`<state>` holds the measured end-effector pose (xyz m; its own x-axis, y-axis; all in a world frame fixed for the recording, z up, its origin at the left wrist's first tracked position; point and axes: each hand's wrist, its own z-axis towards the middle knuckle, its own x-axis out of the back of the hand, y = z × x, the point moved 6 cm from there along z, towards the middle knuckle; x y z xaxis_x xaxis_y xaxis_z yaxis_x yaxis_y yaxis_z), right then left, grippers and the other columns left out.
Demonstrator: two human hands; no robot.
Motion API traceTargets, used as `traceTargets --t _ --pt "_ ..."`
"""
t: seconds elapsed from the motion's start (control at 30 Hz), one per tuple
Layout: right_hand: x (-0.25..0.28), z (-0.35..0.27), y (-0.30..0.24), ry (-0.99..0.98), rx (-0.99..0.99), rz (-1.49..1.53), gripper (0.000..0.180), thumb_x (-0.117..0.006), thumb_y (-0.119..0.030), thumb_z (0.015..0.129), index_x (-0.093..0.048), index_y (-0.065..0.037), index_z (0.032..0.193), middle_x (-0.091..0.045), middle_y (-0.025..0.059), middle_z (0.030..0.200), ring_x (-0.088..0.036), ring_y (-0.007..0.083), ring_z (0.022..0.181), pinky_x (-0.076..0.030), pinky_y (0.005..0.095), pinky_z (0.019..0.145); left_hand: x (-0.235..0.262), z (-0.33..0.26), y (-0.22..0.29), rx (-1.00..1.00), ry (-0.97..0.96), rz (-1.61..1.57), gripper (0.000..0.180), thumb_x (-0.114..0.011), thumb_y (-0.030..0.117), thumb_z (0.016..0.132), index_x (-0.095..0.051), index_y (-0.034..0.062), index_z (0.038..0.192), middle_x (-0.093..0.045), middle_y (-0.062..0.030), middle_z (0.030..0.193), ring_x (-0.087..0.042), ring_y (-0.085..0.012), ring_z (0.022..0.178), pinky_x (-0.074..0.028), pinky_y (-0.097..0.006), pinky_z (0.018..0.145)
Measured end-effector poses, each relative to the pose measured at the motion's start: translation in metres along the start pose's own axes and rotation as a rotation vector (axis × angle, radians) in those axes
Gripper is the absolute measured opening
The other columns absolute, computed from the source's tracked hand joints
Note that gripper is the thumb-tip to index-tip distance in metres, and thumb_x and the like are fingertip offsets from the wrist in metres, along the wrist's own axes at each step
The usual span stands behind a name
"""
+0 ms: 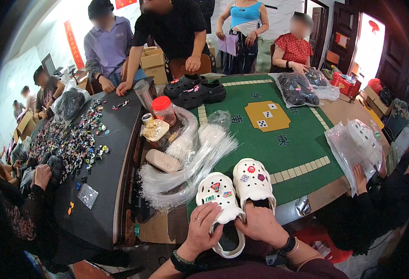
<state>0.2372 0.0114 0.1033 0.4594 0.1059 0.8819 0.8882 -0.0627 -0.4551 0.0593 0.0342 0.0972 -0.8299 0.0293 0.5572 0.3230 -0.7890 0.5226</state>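
A pair of white clogs with holes sits at the near edge of the green table, toes pointing away from me. The left clog (219, 186) carries several small coloured charms on its top. Its side and upper are gripped by my left hand (203, 230), fingers bent over it. Three charms, red, grey and dark purple, dot the right clog (253, 174). My right hand (261, 225) reaches into that clog's foot opening, its fingers partly hidden there, and its thumb lies toward the left clog.
Left of the clogs lies a bundle of clear plastic strands (190, 162) beside a red-lidded jar (164, 110). Black clogs (199, 93) stand farther back. Many small charms (69, 139) cover the dark left table. At right, a person's hand (360, 178) touches a bagged white clog (366, 142).
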Motion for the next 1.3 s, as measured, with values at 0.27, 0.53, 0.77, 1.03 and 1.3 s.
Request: traceTargets --t 0.27,0.53,0.77,1.03,1.3 --pt "-0.0017 0.0007 -0.0016 -0.009 -0.002 -0.008 0.055 -0.064 -0.038 0.086 -0.051 0.011 0.106 -0.067 0.0270 0.073 -0.068 0.0445 0.067 -0.055 0.0533 0.064 0.0000 -0.0010 0.0001 0.007 0.001 -0.004 0.053 -0.070 0.013 0.079 -0.058 0.0017 0.130 -0.058 -0.0176 0.130 -0.055 -0.0363 0.120 -0.042 -0.047 0.105" --pt "-0.0020 0.0008 0.0013 -0.006 -0.008 0.011 0.058 -0.064 -0.041 0.086 -0.051 0.011 0.107 -0.067 0.0271 0.074 -0.068 0.0447 0.068 -0.055 0.0534 0.065 0.0001 -0.0004 0.0001 0.007 0.009 -0.006 0.053 -0.070 0.012 0.079 -0.058 0.0014 0.129 -0.059 -0.0177 0.129 -0.056 -0.0367 0.119 -0.042 -0.047 0.104" --pt "-0.0058 0.0008 0.0019 0.021 0.006 0.003 0.056 -0.064 -0.042 0.087 -0.051 0.009 0.108 -0.067 0.0253 0.071 -0.067 0.0436 0.064 -0.055 0.0531 0.062 -0.0015 -0.0029 -0.0007 -0.001 -0.002 -0.004 0.053 -0.070 0.010 0.077 -0.059 0.0003 0.128 -0.060 -0.0179 0.128 -0.056 -0.0370 0.119 -0.042 -0.047 0.104" --pt "-0.0068 0.0000 0.0005 -0.002 0.019 0.018 0.055 -0.064 -0.040 0.088 -0.050 0.007 0.113 -0.068 0.0233 0.072 -0.068 0.0414 0.062 -0.056 0.0515 0.059 -0.0035 -0.0054 -0.0033 0.009 0.023 -0.001 0.050 -0.071 0.011 0.077 -0.060 -0.0001 0.125 -0.060 -0.0174 0.126 -0.056 -0.0370 0.118 -0.042 -0.047 0.103" --pt "-0.0076 0.0009 0.0037 0.049 0.089 -0.012 0.050 -0.063 -0.033 0.089 -0.049 0.006 0.116 -0.068 0.0219 0.073 -0.068 0.0411 0.064 -0.056 0.0523 0.060 -0.0043 -0.0049 -0.0017 0.002 0.026 -0.048 0.049 -0.070 0.016 0.081 -0.059 -0.0011 0.125 -0.061 -0.0181 0.125 -0.056 -0.0371 0.118 -0.043 -0.048 0.103"
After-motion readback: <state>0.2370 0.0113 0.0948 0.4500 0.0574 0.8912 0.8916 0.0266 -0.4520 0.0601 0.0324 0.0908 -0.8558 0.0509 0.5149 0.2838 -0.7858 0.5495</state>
